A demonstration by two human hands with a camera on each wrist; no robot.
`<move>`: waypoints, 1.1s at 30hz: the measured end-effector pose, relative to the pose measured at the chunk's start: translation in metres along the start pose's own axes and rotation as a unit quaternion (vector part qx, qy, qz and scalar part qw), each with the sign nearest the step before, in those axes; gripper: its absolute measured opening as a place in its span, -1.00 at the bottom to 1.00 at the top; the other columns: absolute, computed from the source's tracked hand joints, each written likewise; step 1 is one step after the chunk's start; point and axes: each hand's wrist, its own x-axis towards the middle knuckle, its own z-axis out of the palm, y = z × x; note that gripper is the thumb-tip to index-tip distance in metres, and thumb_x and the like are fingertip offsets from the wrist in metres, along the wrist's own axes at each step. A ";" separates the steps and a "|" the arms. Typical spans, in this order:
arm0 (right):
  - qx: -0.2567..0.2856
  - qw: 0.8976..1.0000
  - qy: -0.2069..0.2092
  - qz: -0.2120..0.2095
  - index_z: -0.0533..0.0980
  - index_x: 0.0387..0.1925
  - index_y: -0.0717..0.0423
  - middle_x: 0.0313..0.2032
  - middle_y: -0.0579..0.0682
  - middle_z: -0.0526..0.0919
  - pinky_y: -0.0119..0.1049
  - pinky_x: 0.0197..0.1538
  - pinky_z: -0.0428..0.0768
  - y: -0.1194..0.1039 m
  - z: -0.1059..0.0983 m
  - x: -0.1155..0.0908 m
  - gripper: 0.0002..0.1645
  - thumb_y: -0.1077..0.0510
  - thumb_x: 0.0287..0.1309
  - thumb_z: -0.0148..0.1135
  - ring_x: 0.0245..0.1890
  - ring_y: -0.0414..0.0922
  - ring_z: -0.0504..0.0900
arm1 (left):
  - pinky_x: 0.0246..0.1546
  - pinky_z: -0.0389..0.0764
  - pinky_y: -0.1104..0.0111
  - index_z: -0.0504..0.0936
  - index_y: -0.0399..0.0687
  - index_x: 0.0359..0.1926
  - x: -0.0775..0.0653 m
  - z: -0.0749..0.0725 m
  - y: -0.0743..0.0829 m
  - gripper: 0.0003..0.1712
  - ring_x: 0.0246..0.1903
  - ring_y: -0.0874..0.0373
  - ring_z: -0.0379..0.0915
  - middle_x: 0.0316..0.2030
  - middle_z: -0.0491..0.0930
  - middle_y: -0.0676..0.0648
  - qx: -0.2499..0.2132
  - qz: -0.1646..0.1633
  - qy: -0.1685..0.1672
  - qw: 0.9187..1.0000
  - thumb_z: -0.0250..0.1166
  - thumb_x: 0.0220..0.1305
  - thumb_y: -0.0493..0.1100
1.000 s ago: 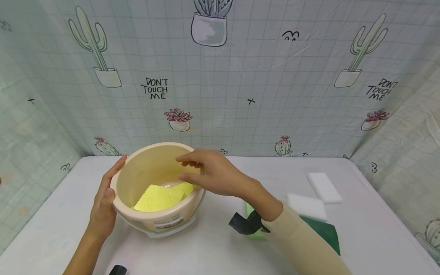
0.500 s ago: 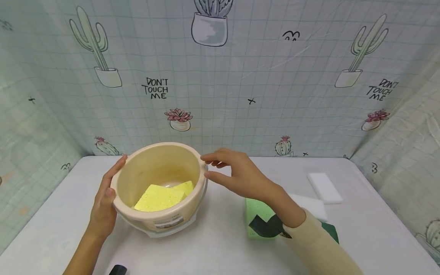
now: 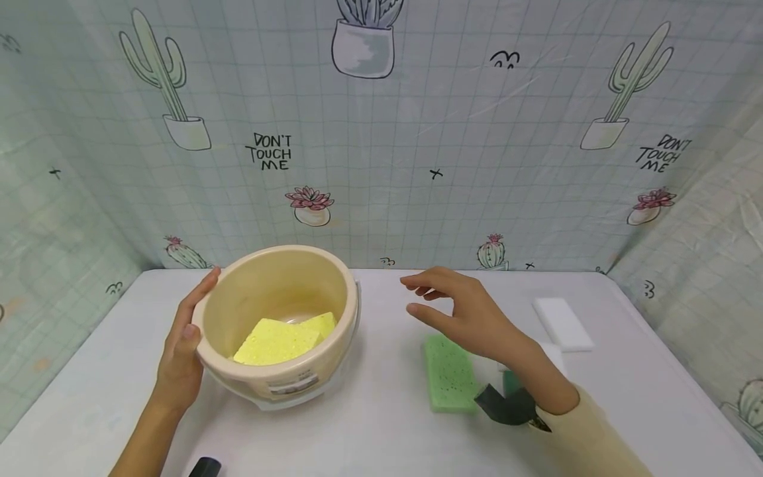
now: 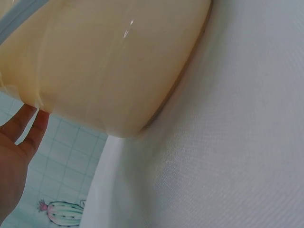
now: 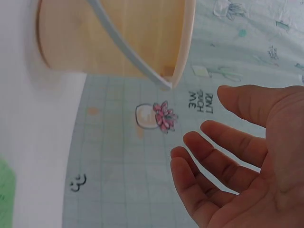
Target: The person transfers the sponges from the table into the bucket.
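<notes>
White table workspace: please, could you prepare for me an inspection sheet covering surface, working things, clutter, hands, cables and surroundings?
Surface: white table, finely textured in the left wrist view; no spill seen.
Job's things: cream bucket with a handle, at least two yellow sponges inside.
Clutter: green sponge, two white blocks, a dark green pad, partly hidden; black object at the near edge, not identifiable.
Hands: left hand touches the bucket's side; right hand holds nothing, apart from the bucket.
Cables: nothing seen.
Surroundings: cactus-print curtain behind and at both sides, lettered "DON'T TOUCH ME".
</notes>
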 end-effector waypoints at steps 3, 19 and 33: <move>0.000 1.000 0.011 0.010 0.53 0.10 -0.03 0.02 -0.27 0.56 -0.33 0.02 0.55 0.006 -0.004 -0.013 -0.59 0.12 0.20 0.30 -0.05 -0.28 0.55 | 0.27 0.14 0.50 0.08 -0.22 0.44 0.000 0.000 0.000 -0.33 0.42 0.05 -0.14 0.46 -0.03 -0.14 0.003 -0.003 0.003 1.000 -0.10 0.46 0.02; -0.047 0.997 0.044 0.040 0.52 0.12 -0.02 -0.04 -0.22 0.58 -0.33 -0.07 0.59 0.031 -0.027 -0.073 -0.55 0.24 0.18 0.29 -0.15 -0.27 0.58 | 0.26 0.15 0.51 0.08 -0.20 0.45 0.000 0.002 0.000 -0.33 0.41 0.06 -0.13 0.46 -0.05 -0.13 -0.009 -0.009 0.005 1.000 -0.10 0.46 0.03; -0.086 0.990 0.059 0.091 0.50 0.14 -0.06 -0.03 -0.16 0.60 -0.48 -0.15 0.57 0.048 -0.040 -0.131 -0.48 0.29 0.13 0.32 -0.18 -0.25 0.61 | 0.29 0.10 0.49 0.07 -0.22 0.44 0.000 -0.001 0.000 -0.35 0.43 0.06 -0.17 0.46 -0.06 -0.14 -0.004 0.002 -0.004 1.000 -0.13 0.48 0.01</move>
